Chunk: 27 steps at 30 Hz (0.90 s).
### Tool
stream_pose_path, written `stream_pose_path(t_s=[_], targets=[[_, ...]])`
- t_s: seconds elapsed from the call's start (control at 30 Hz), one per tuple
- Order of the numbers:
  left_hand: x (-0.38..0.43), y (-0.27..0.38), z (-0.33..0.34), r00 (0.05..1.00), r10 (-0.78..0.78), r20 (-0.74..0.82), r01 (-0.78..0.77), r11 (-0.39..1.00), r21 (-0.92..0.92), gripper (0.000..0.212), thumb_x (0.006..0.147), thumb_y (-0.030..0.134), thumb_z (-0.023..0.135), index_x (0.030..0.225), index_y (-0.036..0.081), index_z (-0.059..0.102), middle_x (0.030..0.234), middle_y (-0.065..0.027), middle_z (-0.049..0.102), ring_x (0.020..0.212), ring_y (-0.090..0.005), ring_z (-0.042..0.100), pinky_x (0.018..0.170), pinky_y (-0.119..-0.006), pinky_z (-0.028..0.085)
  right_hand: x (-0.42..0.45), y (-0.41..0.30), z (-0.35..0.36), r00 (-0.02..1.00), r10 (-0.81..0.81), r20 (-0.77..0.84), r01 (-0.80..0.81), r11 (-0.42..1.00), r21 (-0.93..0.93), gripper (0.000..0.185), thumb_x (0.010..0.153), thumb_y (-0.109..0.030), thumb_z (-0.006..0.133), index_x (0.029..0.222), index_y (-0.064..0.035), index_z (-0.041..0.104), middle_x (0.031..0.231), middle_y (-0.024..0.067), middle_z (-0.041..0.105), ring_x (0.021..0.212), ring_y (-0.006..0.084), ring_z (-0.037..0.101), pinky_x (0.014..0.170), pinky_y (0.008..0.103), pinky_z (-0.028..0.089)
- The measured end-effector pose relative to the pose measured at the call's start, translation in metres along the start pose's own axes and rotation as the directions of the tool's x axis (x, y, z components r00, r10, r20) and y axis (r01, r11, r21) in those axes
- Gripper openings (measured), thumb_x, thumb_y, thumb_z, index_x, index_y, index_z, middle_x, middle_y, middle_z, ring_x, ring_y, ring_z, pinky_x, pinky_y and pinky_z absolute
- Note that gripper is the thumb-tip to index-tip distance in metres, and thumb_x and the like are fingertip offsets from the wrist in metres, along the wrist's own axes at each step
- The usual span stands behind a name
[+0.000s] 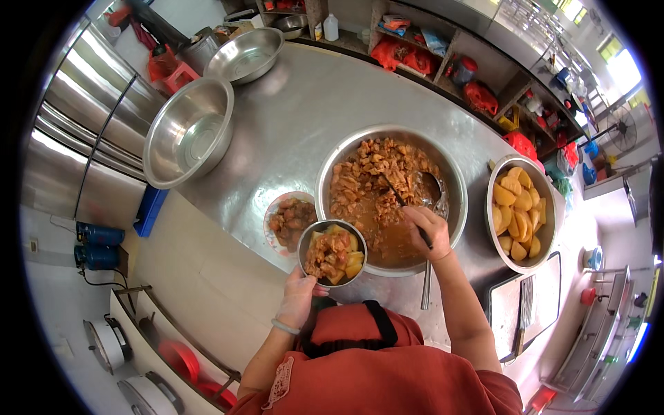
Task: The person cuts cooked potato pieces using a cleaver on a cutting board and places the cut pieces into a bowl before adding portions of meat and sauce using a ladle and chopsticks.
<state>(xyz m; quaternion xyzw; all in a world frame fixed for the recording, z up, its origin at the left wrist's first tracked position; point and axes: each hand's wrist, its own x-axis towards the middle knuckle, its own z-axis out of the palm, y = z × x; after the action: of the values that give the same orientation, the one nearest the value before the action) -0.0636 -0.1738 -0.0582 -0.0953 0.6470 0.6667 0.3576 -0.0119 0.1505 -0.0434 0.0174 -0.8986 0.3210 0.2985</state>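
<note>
My left hand (300, 293), in a clear plastic glove, grips a small metal bowl (308, 236) at its near side. Chunks of meat in brown sauce (328, 252) lie over cut potato pieces (354, 258) in that bowl. It is held beside the near left rim of a large steel basin (459, 166) of stewed meat (381, 181). Dark chopsticks (398, 196) are in my right hand (429, 233), above the basin, their tips among the meat. A metal ladle (426, 290) rests in the basin, its handle over the near rim.
A plate (273, 207) of stewed food sits partly behind the small bowl. To the right stand a basin (493, 244) of peeled potatoes and a knife (520, 337) on a white board (544, 306). Two steel basins (171, 174) (249, 36) stand at the left. Shelves (410, 31) line the far edge.
</note>
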Motion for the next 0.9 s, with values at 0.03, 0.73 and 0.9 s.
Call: stream_pose_path(t_s=[0.03,0.73,0.9], targets=[[0.000,0.000,0.000,1.000,0.003,0.003,-0.003,1.000,0.001,0.033,0.090,0.004,0.044,0.122,-0.001,0.051,0.100,-0.0108,0.065,0.069,-0.0149,0.064,0.060,-0.027,0.056,-0.001,0.002,-0.002,0.998,0.028,-0.050,-0.028,1.000,0.014,0.029,0.080,0.006,0.066,0.108,-0.0010,0.066,0.093,0.0147,0.068,0.078,0.0278,0.069,0.066,0.0327,0.055],[-0.004,0.003,0.004,0.999,0.046,0.015,-0.046,0.999,0.001,0.025,0.091,0.009,0.046,0.113,-0.002,0.053,0.093,-0.0117,0.065,0.070,-0.0166,0.065,0.063,-0.028,0.057,-0.044,-0.024,-0.052,0.840,0.542,0.020,-0.525,0.802,0.286,0.006,0.089,0.000,0.062,0.092,0.0012,0.067,0.078,0.0078,0.062,0.062,0.0115,0.062,0.056,0.0238,0.050],[-0.001,-0.005,0.000,0.999,0.032,0.037,-0.031,0.999,-0.034,0.033,0.091,0.007,0.047,0.124,0.001,0.049,0.099,-0.0109,0.065,0.070,-0.0168,0.066,0.060,-0.027,0.056,-0.112,-0.020,-0.081,0.635,0.770,-0.054,-0.656,0.575,0.489,0.012,0.093,-0.005,0.059,0.100,0.0030,0.065,0.079,0.0067,0.062,0.064,0.0141,0.064,0.061,0.0249,0.051]])
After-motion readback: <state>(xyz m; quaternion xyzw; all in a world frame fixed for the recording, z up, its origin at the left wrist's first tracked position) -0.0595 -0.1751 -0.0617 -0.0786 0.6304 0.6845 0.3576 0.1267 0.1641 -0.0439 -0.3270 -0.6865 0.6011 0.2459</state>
